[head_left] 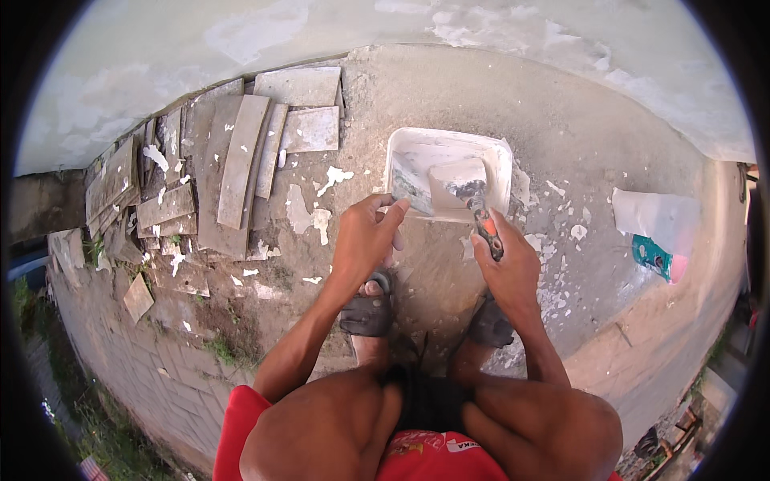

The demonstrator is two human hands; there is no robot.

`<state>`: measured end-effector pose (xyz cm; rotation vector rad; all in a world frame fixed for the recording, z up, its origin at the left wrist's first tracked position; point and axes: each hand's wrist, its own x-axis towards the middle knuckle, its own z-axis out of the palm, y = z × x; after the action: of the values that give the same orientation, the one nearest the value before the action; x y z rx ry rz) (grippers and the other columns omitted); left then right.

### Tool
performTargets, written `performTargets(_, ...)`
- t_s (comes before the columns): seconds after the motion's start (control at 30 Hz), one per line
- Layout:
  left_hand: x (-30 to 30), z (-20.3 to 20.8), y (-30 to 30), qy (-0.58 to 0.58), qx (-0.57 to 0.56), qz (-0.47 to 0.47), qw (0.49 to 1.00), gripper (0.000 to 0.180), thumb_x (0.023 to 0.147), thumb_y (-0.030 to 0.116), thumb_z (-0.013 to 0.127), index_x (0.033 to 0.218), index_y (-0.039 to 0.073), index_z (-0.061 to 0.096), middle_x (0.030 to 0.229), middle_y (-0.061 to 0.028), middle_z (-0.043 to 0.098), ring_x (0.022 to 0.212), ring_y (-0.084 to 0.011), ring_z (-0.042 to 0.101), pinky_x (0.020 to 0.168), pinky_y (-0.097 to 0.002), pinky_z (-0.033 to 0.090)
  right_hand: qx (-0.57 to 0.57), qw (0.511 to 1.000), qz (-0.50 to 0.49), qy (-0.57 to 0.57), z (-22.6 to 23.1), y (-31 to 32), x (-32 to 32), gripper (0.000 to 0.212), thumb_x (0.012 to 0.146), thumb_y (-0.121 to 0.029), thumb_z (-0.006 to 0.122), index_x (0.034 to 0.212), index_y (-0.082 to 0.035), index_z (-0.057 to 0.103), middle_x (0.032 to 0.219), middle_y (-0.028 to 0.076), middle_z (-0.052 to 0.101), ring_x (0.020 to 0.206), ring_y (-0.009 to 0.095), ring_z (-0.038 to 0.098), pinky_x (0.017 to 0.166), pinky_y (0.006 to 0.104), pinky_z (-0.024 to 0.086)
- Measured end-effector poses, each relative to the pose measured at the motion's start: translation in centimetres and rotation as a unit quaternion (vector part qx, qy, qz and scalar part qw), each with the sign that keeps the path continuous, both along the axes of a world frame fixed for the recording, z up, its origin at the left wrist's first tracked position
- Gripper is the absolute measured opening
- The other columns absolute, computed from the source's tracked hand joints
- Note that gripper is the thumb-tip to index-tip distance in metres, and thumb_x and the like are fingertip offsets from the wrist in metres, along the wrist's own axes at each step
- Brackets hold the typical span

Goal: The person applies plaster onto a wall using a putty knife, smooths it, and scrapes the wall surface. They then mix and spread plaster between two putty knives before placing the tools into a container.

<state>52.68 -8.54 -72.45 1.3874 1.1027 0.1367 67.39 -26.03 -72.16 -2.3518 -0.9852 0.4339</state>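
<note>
A white rectangular tub [504, 160] stands on the ground in front of my feet, its inside smeared with pale paste. My right hand [513, 260] is wrapped round the black and orange handle of a putty knife [486, 228]. The knife's broad blade [457, 178], coated with whitish paste, is inside the tub. At the tub's near left corner, my left hand [369, 236] pinches the edge of a flat grey plate [411, 186], which slants into the tub and is partly smeared. The plate's exact kind does not show.
Old boards and tiles [241, 160] are piled at the left along the peeling wall [265, 32]. Paint flakes [334, 178] litter the concrete. At the right lies a white and teal plastic bag [654, 232]. My sandalled feet [367, 313] are just behind the tub.
</note>
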Motion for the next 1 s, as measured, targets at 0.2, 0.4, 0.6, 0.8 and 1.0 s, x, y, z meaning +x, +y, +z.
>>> performTargets(0.2, 0.3, -1.5, 1.0, 0.098, 0.129, -0.038, 0.986, 0.037, 0.093, 0.032, 0.064, 0.090, -0.005, 0.068, 0.059, -0.0137, 0.063, 0.044, -0.0200, 0.059, 0.046, -0.0336, 0.045, -0.040, 0.998, 0.029, -0.033, 0.1, 0.8, -0.1, 0.041, 0.085, -0.018, 0.067, 0.122, -0.003, 0.060, 0.102, 0.015, 0.067, 0.086, 0.034, 0.067, 0.074, 0.0406, 0.053)
performTargets(0.4, -1.0, 1.3, 2.3, 0.074, 0.296, 0.011, 0.952, 0.030, 0.090, 0.028, 0.064, 0.083, -0.001, 0.063, 0.059, -0.0115, 0.060, 0.052, -0.0206, 0.056, 0.052, -0.0365, 0.044, -0.104, 0.976, 0.155, -0.115, 4.2, 1.3, 5.8, 0.041, 0.083, -0.022, 0.070, 0.119, -0.005, 0.063, 0.093, 0.014, 0.064, 0.079, 0.032, 0.066, 0.069, 0.0424, 0.051)
performTargets(0.6, 0.6, 0.1, 6.9, -0.188, 0.265, 0.107, 0.940, 0.028, 0.098, 0.027, 0.052, 0.092, 0.000, 0.055, 0.072, -0.0035, 0.049, 0.069, -0.0109, 0.039, 0.063, -0.0300, 0.038, -0.174, 0.921, 0.271, -0.218, 9.9, 3.4, 8.7, 0.036, 0.084, -0.023, 0.071, 0.116, -0.008, 0.066, 0.086, 0.011, 0.062, 0.073, 0.029, 0.065, 0.064, 0.0397, 0.050)
performTargets(0.8, 5.2, -7.4, 7.8, -0.285, 0.245, 0.106, 0.921, 0.033, 0.103, 0.033, 0.043, 0.096, 0.002, 0.050, 0.074, -0.0046, 0.051, 0.071, -0.0119, 0.041, 0.067, -0.0333, 0.041, -0.252, 0.837, 0.387, -0.293, 11.4, 7.6, 7.5, 0.013, 0.077, -0.012, 0.068, 0.087, -0.002, 0.070, 0.075, 0.014, 0.062, 0.068, 0.031, 0.065, 0.059, 0.0401, 0.050)
performTargets(1.0, 7.1, -8.2, 5.5, -0.155, 0.342, 0.095, 0.922, 0.026, 0.102, 0.025, 0.050, 0.100, -0.001, 0.051, 0.069, -0.0217, 0.057, 0.064, -0.0336, 0.054, 0.063, -0.0456, 0.044, -0.339, 0.736, 0.473, -0.346, 8.1, 8.6, 6.8, 0.010, 0.075, -0.005, 0.066, 0.083, -0.001, 0.064, 0.076, 0.014, 0.060, 0.062, 0.030, 0.063, 0.058, 0.0417, 0.050)
